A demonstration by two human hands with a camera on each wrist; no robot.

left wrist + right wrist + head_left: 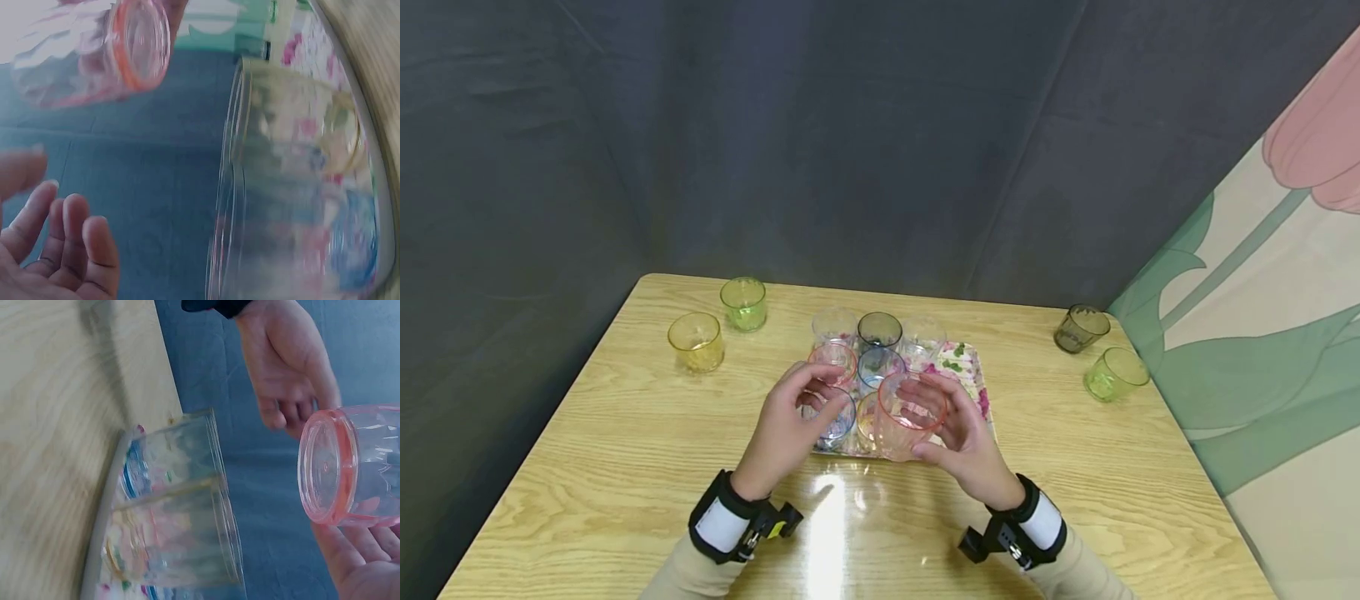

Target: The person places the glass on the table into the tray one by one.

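black straps [1041, 525] band both wrists, nearest of all; beyond them the right hand [967, 442] has thumb and fingers round a pink cup [895, 437], held above the near edge of a tray [978, 379]. from the left wrist, the left hand [69, 272] is loosely curved, empty. from the right wrist, the cup looks light, stiff and slippery, likely breakable; i'd grip its sides, below the rim.
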